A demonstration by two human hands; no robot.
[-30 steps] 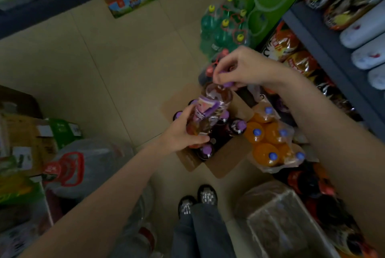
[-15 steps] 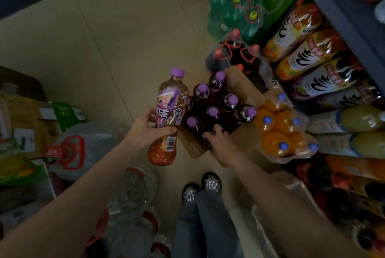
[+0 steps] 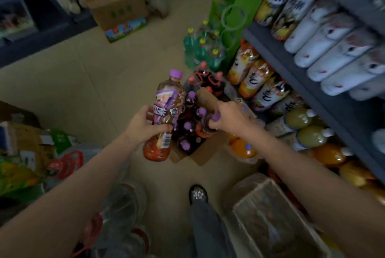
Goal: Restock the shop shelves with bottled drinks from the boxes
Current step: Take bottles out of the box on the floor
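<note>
My left hand [image 3: 143,125] grips a purple-capped tea bottle [image 3: 166,111] around its label, holding it up left of an open cardboard box [image 3: 205,154] on the floor. Several purple-capped bottles [image 3: 188,128] stand inside the box. My right hand [image 3: 229,117] pinches the neck of a second purple-capped bottle [image 3: 205,128], raised a little above the others at the box's right side. The grey shop shelves [image 3: 291,74] on the right hold rows of lying bottles.
Shrink-wrapped packs of orange [image 3: 242,149], red-capped dark [image 3: 206,82] and green bottles [image 3: 203,51] crowd the floor along the shelf. A wrapped carton [image 3: 268,216] sits at lower right, large water jugs [image 3: 68,163] at lower left, a cardboard box [image 3: 118,7] across the aisle. My shoe [image 3: 198,194] stands below the box.
My right hand has moved from the box's near edge to its right side and taken a second bottle by the neck, lifting it slightly. The left hand keeps its bottle.
</note>
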